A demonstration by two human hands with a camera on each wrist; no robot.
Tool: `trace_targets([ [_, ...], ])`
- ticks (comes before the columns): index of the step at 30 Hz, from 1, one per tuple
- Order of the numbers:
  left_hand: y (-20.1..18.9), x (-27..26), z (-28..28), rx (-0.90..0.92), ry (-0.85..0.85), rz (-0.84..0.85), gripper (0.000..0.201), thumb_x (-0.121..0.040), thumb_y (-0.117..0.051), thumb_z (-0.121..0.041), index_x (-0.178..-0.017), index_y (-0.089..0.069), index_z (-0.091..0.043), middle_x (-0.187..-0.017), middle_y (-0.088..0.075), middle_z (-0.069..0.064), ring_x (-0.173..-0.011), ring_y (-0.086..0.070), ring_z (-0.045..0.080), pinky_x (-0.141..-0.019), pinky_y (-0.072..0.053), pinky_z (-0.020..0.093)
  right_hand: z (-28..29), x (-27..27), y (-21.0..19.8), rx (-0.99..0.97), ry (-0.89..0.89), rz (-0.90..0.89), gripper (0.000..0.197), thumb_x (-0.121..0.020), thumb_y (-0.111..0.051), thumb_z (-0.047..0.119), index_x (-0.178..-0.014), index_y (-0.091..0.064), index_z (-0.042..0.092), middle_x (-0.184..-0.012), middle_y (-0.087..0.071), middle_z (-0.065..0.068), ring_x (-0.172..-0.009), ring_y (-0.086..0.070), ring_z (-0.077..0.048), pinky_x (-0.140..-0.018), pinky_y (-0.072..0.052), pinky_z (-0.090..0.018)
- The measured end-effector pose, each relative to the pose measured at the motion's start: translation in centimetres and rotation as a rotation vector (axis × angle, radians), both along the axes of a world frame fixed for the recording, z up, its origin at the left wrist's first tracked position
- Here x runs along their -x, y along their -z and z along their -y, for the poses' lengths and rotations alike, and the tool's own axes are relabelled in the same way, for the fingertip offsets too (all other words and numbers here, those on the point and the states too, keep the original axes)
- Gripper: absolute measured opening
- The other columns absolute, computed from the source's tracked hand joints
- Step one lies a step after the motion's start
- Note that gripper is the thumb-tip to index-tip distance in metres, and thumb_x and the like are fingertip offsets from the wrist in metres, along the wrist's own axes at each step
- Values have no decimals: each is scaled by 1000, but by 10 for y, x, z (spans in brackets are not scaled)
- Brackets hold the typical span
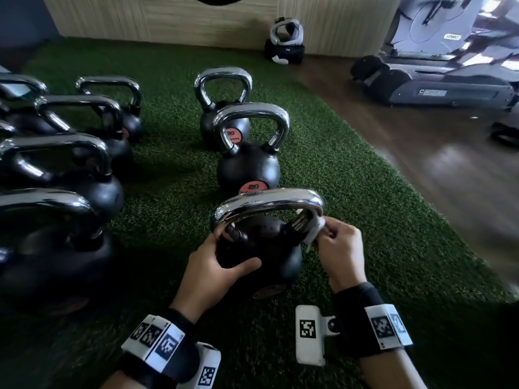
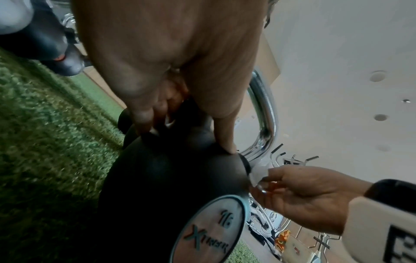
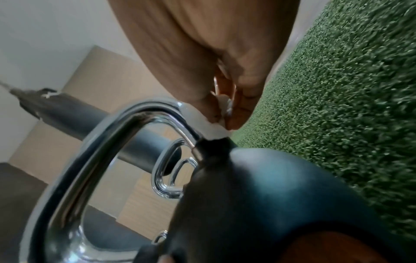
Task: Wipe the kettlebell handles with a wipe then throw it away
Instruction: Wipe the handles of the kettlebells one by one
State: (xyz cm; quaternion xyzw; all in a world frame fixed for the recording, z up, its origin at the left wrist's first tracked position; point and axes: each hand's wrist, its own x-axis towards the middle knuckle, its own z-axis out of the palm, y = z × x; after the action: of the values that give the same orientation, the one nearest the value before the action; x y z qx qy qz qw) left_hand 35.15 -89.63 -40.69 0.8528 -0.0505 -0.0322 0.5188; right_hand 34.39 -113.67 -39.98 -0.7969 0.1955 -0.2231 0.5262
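The nearest black kettlebell (image 1: 269,248) stands on the green turf with its chrome handle (image 1: 269,202) arching over it. My right hand (image 1: 338,245) pinches a white wipe (image 1: 314,231) wrapped round the handle's right leg, low by the ball. In the right wrist view the wipe (image 3: 211,121) sits between my fingertips and the chrome handle (image 3: 126,135). My left hand (image 1: 222,262) grips the kettlebell at the left foot of the handle, thumb across the ball's front. The left wrist view shows that left hand (image 2: 180,106) on the black kettlebell (image 2: 157,186) and the right hand (image 2: 303,192) beside it.
Two more kettlebells (image 1: 248,164) stand in a line behind this one, and several larger ones (image 1: 56,242) crowd the left side of the turf (image 1: 365,220). Wood floor (image 1: 449,169) and a treadmill (image 1: 438,80) lie to the right. A small dark device (image 1: 285,43) sits by the far wall.
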Motion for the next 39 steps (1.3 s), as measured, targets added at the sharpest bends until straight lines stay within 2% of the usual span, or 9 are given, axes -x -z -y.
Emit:
trace_targets([
  [4,-13,19,-1,-118,-101,15,64,-75,-89,-38,-131,-59,-31,-109,-69,-17,-97,-67,0,-80,-45,13,5,18,-2,88,-2,-76,13,-90,-71,19,-90,-83,23,-58,-68,11,-48,-50,1,-51,-38,-21],
  [8,-26,46,-2,320,-299,-37,24,-90,-77,-16,-111,-67,-21,-94,-75,5,-75,-75,8,-67,-61,24,-12,56,-14,-57,-61,-24,8,-87,-81,19,-92,-83,24,-89,-79,9,-79,-74,-8,-72,-58,-33],
  [10,-38,53,6,577,-248,-263,12,-94,-68,-18,-101,-75,-12,-92,-77,18,-74,-77,18,-66,-64,29,-28,75,-23,-43,-170,7,16,-85,-82,10,-89,-83,25,-95,-77,10,-83,-75,-8,-76,-60,-30],
  [14,-48,57,17,716,51,-621,47,-87,-60,-42,-103,-80,-3,-108,-77,21,-100,-76,33,-84,-64,36,-51,98,-41,47,-367,41,20,-81,-84,10,-86,-84,29,-94,-76,16,-89,-74,-6,-78,-56,-19],
  [21,-51,56,12,867,152,-652,31,-92,-63,-19,-112,-78,-1,-112,-74,27,-92,-75,33,-80,-64,34,-56,90,-53,261,-325,111,20,-70,-91,32,-83,-75,33,-85,-68,14,-83,-66,-11,-67,-47,-14],
  [27,-70,51,13,827,3,-220,31,-78,-73,-20,-106,-82,-12,-84,-72,20,-77,-67,20,-79,-59,19,-21,75,-62,23,-561,-7,50,-75,-90,12,-114,-69,36,-95,-68,4,-78,-63,-10,-69,-50,-24],
  [30,-96,47,10,538,-39,280,28,-88,-73,-14,-115,-78,-11,-105,-80,-5,-97,-76,4,-88,-56,15,-8,56,-41,-109,-226,26,42,-78,-86,14,-110,-70,36,-96,-71,5,-80,-66,-11,-71,-54,-31],
  [33,-112,27,23,218,-76,655,29,-96,-72,-13,-124,-73,-4,-116,-76,-4,-104,-73,1,-89,-57,14,-11,23,-13,-202,-153,-51,51,-71,-91,39,-116,-68,38,-111,-74,7,-102,-72,-14,-90,-61,-41],
  [39,-107,-10,52,-121,106,768,26,-97,-72,-20,-120,-76,-8,-118,-77,-2,-104,-73,4,-89,-59,27,-34,-6,17,-186,-115,-3,26,-78,-88,36,-95,-75,23,-91,-80,8,-88,-75,-9,-90,-60,-49],
])
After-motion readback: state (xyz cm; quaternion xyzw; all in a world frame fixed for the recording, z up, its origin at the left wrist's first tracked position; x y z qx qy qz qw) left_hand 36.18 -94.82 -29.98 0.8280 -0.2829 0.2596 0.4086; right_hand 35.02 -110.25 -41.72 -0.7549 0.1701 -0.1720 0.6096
